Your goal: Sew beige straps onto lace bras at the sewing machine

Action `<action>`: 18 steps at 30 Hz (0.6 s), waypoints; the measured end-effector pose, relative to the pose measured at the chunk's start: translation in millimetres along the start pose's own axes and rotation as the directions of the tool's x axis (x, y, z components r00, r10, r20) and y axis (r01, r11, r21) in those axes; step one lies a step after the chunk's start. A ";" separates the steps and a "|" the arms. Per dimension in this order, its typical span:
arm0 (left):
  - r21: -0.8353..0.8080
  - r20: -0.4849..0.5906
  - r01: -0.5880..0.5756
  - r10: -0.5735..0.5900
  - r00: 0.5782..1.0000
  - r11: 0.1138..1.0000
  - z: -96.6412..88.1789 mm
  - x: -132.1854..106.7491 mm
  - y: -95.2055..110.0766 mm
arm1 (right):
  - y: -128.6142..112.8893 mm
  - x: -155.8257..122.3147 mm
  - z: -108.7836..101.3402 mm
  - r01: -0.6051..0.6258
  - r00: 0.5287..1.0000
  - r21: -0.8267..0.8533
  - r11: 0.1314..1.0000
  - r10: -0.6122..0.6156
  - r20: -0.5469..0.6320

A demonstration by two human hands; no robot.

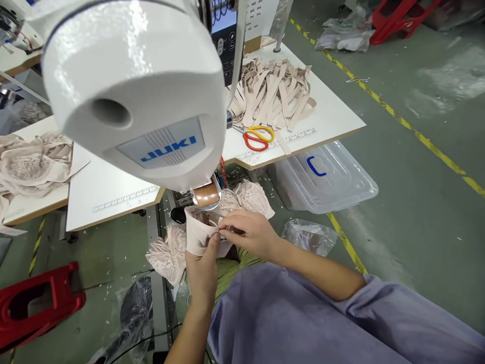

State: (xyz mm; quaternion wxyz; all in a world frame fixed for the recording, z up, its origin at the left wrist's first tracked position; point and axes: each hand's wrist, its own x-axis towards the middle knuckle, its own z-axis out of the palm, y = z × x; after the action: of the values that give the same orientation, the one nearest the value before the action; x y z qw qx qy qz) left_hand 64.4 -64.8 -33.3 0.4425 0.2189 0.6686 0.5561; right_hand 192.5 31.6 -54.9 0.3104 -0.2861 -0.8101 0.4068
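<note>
Below the needle area of a white sewing machine, a beige lace bra is held up in front of me. My left hand grips its plain band from below, thumb on the near face. With fingertips pinched together, my right hand holds the bra's edge just right of the left thumb. What exactly lies in that pinch is too small to make out. Lace cups spread behind the right hand, and another lace part hangs at the left.
Beige straps are heaped on the white table, with red-and-yellow scissors in front. Further bras lie at the left. A lidded plastic box stands under the table's right side. A red stool is at lower left.
</note>
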 end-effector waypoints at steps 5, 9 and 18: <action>0.191 0.006 -0.108 0.109 0.994 0.976 -6.5 -1.1 0.5 | -2.5 10.8 -19.5 -0.003 0.984 0.097 0.995 -0.014 0.176; 0.211 0.043 -0.168 0.162 0.986 0.963 -6.7 -0.6 1.9 | -4.1 17.3 -27.2 0.001 0.964 0.139 0.990 -0.038 0.263; 0.124 0.091 -0.052 0.041 0.995 0.991 2.8 5.6 12.6 | 3.4 13.1 -24.1 -0.015 0.957 0.100 0.995 -0.014 0.289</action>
State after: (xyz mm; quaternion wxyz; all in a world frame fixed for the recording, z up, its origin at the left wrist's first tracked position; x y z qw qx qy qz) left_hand 61.3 -55.3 -23.5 0.4437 0.2864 0.6768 0.5128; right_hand 202.5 54.3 -42.7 0.2027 -0.2077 -0.8250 0.4849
